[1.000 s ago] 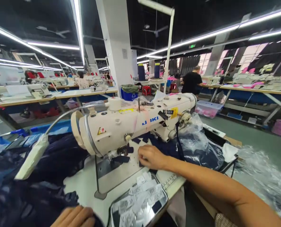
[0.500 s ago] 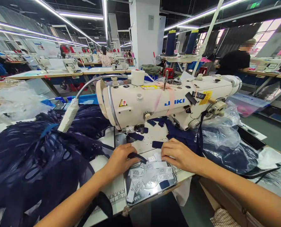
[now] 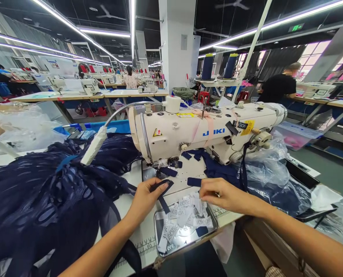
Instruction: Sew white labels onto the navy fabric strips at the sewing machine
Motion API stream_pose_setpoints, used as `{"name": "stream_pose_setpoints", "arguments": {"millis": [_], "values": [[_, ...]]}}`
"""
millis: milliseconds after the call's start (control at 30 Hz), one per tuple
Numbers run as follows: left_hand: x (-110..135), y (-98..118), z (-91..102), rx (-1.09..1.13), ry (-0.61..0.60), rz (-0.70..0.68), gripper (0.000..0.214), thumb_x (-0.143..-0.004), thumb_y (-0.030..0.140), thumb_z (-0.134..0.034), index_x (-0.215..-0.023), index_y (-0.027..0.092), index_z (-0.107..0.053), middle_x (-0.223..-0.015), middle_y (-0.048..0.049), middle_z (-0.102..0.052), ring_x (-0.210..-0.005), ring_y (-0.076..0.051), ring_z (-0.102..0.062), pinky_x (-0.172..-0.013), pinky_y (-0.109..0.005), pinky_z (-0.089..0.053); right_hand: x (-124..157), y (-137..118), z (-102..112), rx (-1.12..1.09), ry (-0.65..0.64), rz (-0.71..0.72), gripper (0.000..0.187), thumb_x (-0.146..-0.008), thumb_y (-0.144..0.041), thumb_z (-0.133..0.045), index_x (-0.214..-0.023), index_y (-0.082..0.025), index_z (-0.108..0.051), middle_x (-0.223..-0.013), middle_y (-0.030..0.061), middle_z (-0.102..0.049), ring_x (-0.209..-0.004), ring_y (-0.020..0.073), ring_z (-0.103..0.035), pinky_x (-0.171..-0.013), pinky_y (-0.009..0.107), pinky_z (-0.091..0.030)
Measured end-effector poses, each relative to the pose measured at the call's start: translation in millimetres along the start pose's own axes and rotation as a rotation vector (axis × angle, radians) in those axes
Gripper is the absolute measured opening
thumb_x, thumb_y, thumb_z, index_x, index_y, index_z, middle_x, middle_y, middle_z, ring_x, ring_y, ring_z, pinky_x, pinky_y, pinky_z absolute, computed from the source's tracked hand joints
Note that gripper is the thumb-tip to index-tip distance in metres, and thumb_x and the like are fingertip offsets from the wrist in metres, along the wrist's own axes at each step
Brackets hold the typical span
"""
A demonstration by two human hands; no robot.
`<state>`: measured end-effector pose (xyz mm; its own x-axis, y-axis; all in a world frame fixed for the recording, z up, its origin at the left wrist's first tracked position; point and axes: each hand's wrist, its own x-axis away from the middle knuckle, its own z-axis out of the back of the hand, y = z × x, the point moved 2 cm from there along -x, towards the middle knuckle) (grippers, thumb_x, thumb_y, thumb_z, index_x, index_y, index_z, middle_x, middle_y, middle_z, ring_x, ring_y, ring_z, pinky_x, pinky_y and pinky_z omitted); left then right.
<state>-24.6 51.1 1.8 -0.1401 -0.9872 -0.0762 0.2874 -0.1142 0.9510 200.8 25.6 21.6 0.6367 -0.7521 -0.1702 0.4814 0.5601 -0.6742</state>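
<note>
My left hand (image 3: 148,196) pinches a navy strap (image 3: 163,203) between thumb and fingers, in front of the sewing machine's needle area. One end of the strap hangs toward a shiny metal tray (image 3: 171,250). Over the tray's right side, my right hand (image 3: 221,194) is closed, its fingertips pressed on a white printed label (image 3: 200,207). More white labels (image 3: 179,213) lie loosely heaped in the tray. Beside the right hand rests a short navy strip (image 3: 193,181). The white sewing machine (image 3: 174,129) stands right behind both hands; its needle is hard to make out.
A large heap of navy straps (image 3: 44,192) covers the left of the table. Navy fabric in clear plastic (image 3: 272,184) lies at the right. A bendable lamp (image 3: 94,144) reaches down on the left. Behind are thread cones (image 3: 207,67) and a person in black (image 3: 278,86).
My left hand has lifted the navy strap slightly, and more of it shows. My right hand's fingers have curled together over the labels, some of which have shifted. The camera view has tilted up slightly.
</note>
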Motion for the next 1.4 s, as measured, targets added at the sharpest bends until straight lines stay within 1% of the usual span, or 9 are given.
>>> {"name": "stream_pose_setpoints", "arguments": {"millis": [167,267,367,467,600,700,833,1133,1400], "values": [[0.3,-2.9,1.3,0.144,0.009,0.070,0.032,-0.057,0.046,-0.064,-0.058,0.014,-0.060,-0.054,0.0026,-0.048,-0.052,-0.010,-0.039,-0.050,-0.020,-0.031,-10.2,-0.9,0.7,-0.501,0.145,-0.184,0.022,-0.075,-0.038,-0.057,-0.070,-0.017,-0.055,-0.065,-0.0019,-0.048,-0.060,0.0106,-0.044,-0.058,0.024,-0.035],[4.7,-2.2,0.1,0.226,-0.016,0.086,0.031,-0.056,0.044,-0.066,-0.060,0.013,-0.062,-0.057,0.0012,-0.051,-0.055,-0.010,-0.042,-0.053,-0.021,-0.032,-24.6,-13.9,-19.3,-0.622,0.207,-0.140,0.022,-0.068,-0.039,-0.064,-0.065,-0.018,-0.058,-0.090,0.0033,-0.054,-0.088,0.0164,-0.049,-0.077,0.029,-0.036],[10.2,0.4,-0.6,0.275,-0.026,0.095,0.030,-0.055,0.042,-0.068,-0.060,0.013,-0.062,-0.056,0.0011,-0.051,-0.055,-0.010,-0.041,-0.053,-0.021,-0.032,-42.2,-24.6,-43.3,-0.715,0.294,-0.173,0.020,-0.065,-0.038,-0.066,-0.064,-0.019,-0.060,-0.114,0.0053,-0.049,-0.109,0.0210,-0.042,-0.088,0.032,-0.031],[15.6,3.7,1.4,0.306,-0.023,0.120,0.033,-0.053,0.044,-0.069,-0.059,0.013,-0.062,-0.055,0.0016,-0.050,-0.053,-0.010,-0.040,-0.053,-0.021,-0.031,-59.5,-28.3,-56.4,-0.712,0.390,-0.194,0.020,-0.065,-0.038,-0.061,-0.064,-0.018,-0.058,-0.092,0.0048,-0.057,-0.089,0.0191,-0.051,-0.080,0.032,-0.036],[20.5,7.2,7.1,0.312,-0.036,0.140,0.038,-0.056,0.050,-0.067,-0.055,0.013,-0.059,-0.053,0.0019,-0.049,-0.054,-0.010,-0.038,-0.054,-0.021,-0.031,-75.0,-28.2,-58.1,-0.598,0.466,-0.187,0.018,-0.065,-0.035,-0.055,-0.060,-0.018,-0.053,-0.059,-0.0016,-0.050,-0.064,0.0147,-0.048,-0.069,0.031,-0.038],[21.2,8.9,9.9,0.295,-0.031,0.141,0.040,-0.058,0.052,-0.064,-0.055,0.013,-0.059,-0.053,0.0019,-0.047,-0.055,-0.010,-0.037,-0.054,-0.021,-0.030,-79.2,-29.2,-58.8,-0.519,0.517,-0.174,0.017,-0.065,-0.033,-0.051,-0.059,-0.018,-0.051,-0.059,-0.0017,-0.050,-0.062,0.0137,-0.047,-0.065,0.029,-0.038],[21.3,9.8,8.0,0.285,0.006,0.162,0.037,-0.048,0.046,-0.071,-0.061,0.013,-0.064,-0.053,0.0024,-0.049,-0.053,-0.009,-0.037,-0.052,-0.021,-0.029,-80.5,-30.7,-63.9,-0.491,0.540,-0.182,0.015,-0.065,-0.032,-0.048,-0.058,-0.018,-0.050,-0.058,-0.0020,-0.050,-0.061,0.0132,-0.046,-0.063,0.028,-0.037],[18.7,-3.7,6.3,0.267,0.031,0.149,0.029,-0.054,0.042,-0.068,-0.060,0.013,-0.064,-0.053,0.0026,-0.048,-0.052,-0.008,-0.036,-0.051,-0.021,-0.028,-76.7,-27.6,-68.3,-0.814,0.477,-0.265,0.023,-0.059,-0.036,-0.062,-0.071,-0.019,-0.051,-0.063,-0.0034,-0.047,-0.062,0.0120,-0.044,-0.062,0.026,-0.036],[19.0,0.5,9.0,0.255,-0.057,0.211,0.029,-0.055,0.041,-0.069,-0.063,0.013,-0.062,-0.053,0.0041,-0.045,-0.051,-0.007,-0.032,-0.051,-0.021,-0.025,-75.9,-26.3,-77.1,-0.856,0.477,-0.257,0.020,-0.060,-0.031,-0.062,-0.070,-0.019,-0.051,-0.063,-0.0040,-0.047,-0.062,0.0108,-0.044,-0.062,0.025,-0.037]]}}
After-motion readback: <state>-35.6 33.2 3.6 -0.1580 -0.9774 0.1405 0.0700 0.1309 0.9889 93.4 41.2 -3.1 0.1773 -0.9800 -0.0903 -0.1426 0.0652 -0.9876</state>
